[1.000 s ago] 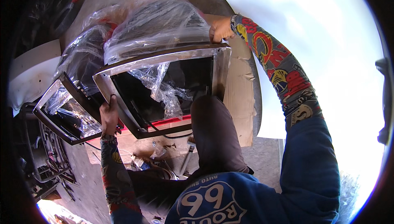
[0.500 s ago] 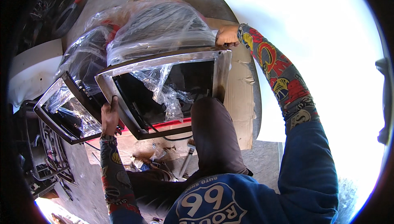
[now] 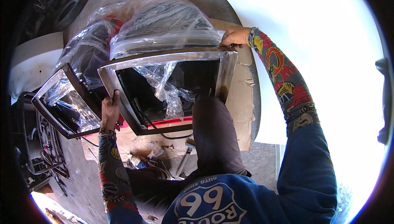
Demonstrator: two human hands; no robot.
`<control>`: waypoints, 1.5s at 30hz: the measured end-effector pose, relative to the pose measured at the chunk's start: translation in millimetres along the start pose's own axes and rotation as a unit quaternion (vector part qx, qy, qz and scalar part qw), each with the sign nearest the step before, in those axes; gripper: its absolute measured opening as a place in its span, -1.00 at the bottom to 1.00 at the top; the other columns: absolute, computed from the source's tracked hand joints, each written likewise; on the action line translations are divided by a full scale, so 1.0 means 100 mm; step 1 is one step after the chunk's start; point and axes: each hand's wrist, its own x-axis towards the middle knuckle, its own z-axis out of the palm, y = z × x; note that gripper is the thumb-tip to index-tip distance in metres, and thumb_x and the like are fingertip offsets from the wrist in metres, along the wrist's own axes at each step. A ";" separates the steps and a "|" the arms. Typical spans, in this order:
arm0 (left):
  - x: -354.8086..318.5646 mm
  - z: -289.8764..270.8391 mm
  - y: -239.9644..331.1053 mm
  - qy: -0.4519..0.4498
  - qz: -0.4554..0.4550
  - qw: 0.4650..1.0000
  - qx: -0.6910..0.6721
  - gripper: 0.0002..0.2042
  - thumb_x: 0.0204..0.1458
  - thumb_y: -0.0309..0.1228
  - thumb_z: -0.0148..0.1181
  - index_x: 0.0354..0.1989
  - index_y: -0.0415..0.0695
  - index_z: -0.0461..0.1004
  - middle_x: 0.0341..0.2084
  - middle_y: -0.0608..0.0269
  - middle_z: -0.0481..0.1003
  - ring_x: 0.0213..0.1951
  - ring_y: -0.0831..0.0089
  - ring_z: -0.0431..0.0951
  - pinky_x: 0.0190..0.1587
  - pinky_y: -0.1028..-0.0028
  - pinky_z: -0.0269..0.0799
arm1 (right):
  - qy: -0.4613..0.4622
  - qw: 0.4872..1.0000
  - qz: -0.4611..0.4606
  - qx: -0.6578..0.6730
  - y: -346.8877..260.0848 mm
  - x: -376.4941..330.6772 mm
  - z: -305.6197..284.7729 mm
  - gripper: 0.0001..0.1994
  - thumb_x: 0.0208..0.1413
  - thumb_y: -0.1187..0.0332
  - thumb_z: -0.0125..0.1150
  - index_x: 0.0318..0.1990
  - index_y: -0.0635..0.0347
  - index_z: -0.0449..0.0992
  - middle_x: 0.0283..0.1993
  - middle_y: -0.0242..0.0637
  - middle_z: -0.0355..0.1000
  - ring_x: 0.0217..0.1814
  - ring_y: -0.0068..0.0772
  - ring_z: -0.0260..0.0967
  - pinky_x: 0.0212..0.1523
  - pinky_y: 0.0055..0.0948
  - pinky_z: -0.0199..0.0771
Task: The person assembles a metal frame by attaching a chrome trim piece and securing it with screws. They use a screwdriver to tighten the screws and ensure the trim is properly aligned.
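Since the earlier frame the right hand point(image 3: 234, 36) has slid along the top edge to the far right corner of the frame point(image 3: 166, 58), and the frame sits a little lower and nearer the person. The right grip is closed over that corner, while the left hand point(image 3: 110, 111) is closed round the frame's left bar; the frame lies tilted over the person's knee point(image 3: 213, 121), above cardboard point(image 3: 240, 101), with loose plastic wrap point(image 3: 164, 86) hanging inside its opening. Just beside it on the left a second frame point(image 3: 61, 101) holds crumpled plastic too.
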 end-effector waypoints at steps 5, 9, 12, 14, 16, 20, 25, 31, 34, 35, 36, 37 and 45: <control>-0.02 -0.02 0.04 0.014 0.022 1.000 -0.015 -0.43 0.22 0.07 0.10 -0.45 -0.33 0.45 -0.65 0.30 0.26 -0.49 0.45 0.24 -0.42 0.28 0.18 | 0.024 1.000 -0.002 -0.020 0.07 -0.04 0.04 -0.72 0.02 0.02 0.22 -0.40 0.00 0.63 -0.64 -0.50 0.29 -0.67 -0.60 0.11 -0.70 -0.47 0.06; -0.02 -0.04 0.08 0.012 0.014 0.999 0.033 -0.43 0.22 0.06 0.12 -0.47 -0.34 0.45 -0.66 0.32 0.25 -0.49 0.44 0.23 -0.43 0.28 0.17 | 0.064 0.995 -0.072 -0.020 0.16 -0.04 0.07 -0.67 0.03 -0.02 0.24 -0.39 0.04 0.64 -0.63 -0.50 0.32 -0.66 -0.61 0.14 -0.68 -0.47 0.10; -0.02 -0.05 0.07 -0.008 0.017 1.000 0.013 -0.45 0.24 0.02 0.12 -0.47 -0.34 0.46 -0.66 0.34 0.23 -0.50 0.47 0.21 -0.44 0.28 0.16 | 0.118 0.983 -0.137 -0.016 0.23 -0.07 0.18 -0.61 0.03 -0.08 0.27 -0.39 0.08 0.64 -0.64 -0.51 0.31 -0.66 -0.62 0.15 -0.65 -0.49 0.10; -0.03 -0.05 0.06 -0.008 0.034 0.999 -0.008 -0.47 0.24 -0.01 0.13 -0.49 -0.33 0.44 -0.67 0.35 0.21 -0.50 0.50 0.19 -0.46 0.28 0.14 | 0.168 0.977 -0.125 0.031 0.27 -0.10 0.28 -0.56 0.03 -0.14 0.28 -0.41 0.09 0.64 -0.65 -0.52 0.29 -0.64 -0.64 0.16 -0.63 -0.52 0.08; -0.04 -0.04 0.05 0.001 0.050 0.999 -0.013 -0.46 0.25 0.00 0.11 -0.50 -0.35 0.45 -0.69 0.22 0.25 -0.55 0.40 0.23 -0.46 0.24 0.17 | 0.151 0.981 -0.066 0.102 0.28 -0.13 0.30 -0.53 0.04 -0.18 0.28 -0.40 0.09 0.64 -0.65 -0.53 0.27 -0.61 -0.68 0.16 -0.61 -0.55 0.05; -0.04 -0.03 0.03 0.009 0.058 0.998 -0.010 -0.42 0.24 0.03 0.08 -0.52 -0.37 0.46 -0.73 -0.03 0.34 -0.62 0.21 0.32 -0.47 0.16 0.24 | 0.088 0.977 -0.091 0.169 0.34 -0.36 0.27 -0.48 0.01 -0.27 0.28 -0.40 0.06 0.64 -0.64 -0.57 0.24 -0.59 -0.72 0.14 -0.60 -0.60 -0.01; -0.03 -0.03 0.05 0.020 0.062 0.998 -0.006 -0.42 0.23 0.02 0.09 -0.54 -0.37 0.44 -0.73 -0.01 0.34 -0.63 0.27 0.31 -0.48 0.17 0.22 | 0.061 0.967 -0.194 0.152 0.38 -0.53 0.41 -0.35 -0.08 0.03 0.44 0.12 0.27 0.51 0.00 -0.20 0.51 0.15 -0.30 0.36 0.30 -0.43 0.20; -0.06 -0.05 0.09 0.019 0.043 0.998 0.029 -0.41 0.23 0.03 0.08 -0.54 -0.38 0.45 -0.72 -0.05 0.35 -0.60 0.20 0.36 -0.46 0.14 0.25 | 0.196 0.941 -0.220 0.164 0.37 -0.47 0.74 -0.50 -0.11 0.26 0.28 0.01 0.37 0.52 -0.16 -0.27 0.48 -0.08 -0.44 0.37 0.02 -0.49 0.35; -0.05 -0.04 0.10 0.027 0.032 0.998 0.047 -0.40 0.22 0.06 0.07 -0.51 -0.38 0.47 -0.68 -0.13 0.40 -0.55 0.07 0.45 -0.41 0.12 0.30 | 0.237 0.936 -0.219 0.138 0.34 -0.42 0.80 -0.57 -0.15 0.33 0.16 -0.08 0.39 0.53 -0.27 -0.36 0.43 -0.23 -0.50 0.30 -0.17 -0.51 0.32; -0.05 -0.04 0.10 0.021 0.030 0.998 0.055 -0.40 0.22 0.06 0.07 -0.49 -0.37 0.48 -0.66 -0.17 0.42 -0.52 0.02 0.48 -0.39 0.11 0.32 | 0.234 0.932 -0.233 0.149 0.33 -0.41 0.80 -0.58 -0.15 0.34 0.15 -0.09 0.39 0.54 -0.29 -0.37 0.42 -0.25 -0.51 0.29 -0.20 -0.51 0.31; -0.05 -0.04 0.10 0.022 0.022 0.997 0.069 -0.41 0.21 0.07 0.07 -0.46 -0.37 0.50 -0.63 -0.20 0.45 -0.49 -0.03 0.52 -0.37 0.09 0.34 | 0.234 0.930 -0.235 0.156 0.32 -0.40 0.81 -0.58 -0.16 0.34 0.14 -0.11 0.39 0.54 -0.31 -0.38 0.41 -0.27 -0.51 0.28 -0.23 -0.51 0.29; -0.04 -0.04 0.09 0.022 0.056 0.995 0.085 -0.41 0.21 0.07 0.06 -0.43 -0.36 0.51 -0.59 -0.23 0.46 -0.44 -0.08 0.53 -0.34 0.07 0.36 | 0.234 0.929 -0.237 0.162 0.31 -0.40 0.80 -0.59 -0.17 0.34 0.12 -0.12 0.38 0.54 -0.33 -0.39 0.40 -0.30 -0.52 0.26 -0.26 -0.51 0.28; -0.08 -0.05 0.17 0.010 0.114 0.961 0.253 -0.42 0.20 0.13 -0.03 -0.31 -0.25 0.57 -0.36 -0.31 0.54 -0.20 -0.27 0.54 -0.13 0.00 0.45 | 0.203 0.946 -0.189 0.166 0.28 -0.38 0.74 -0.59 -0.21 0.35 0.14 -0.13 0.35 0.56 -0.38 -0.42 0.37 -0.36 -0.54 0.23 -0.35 -0.52 0.25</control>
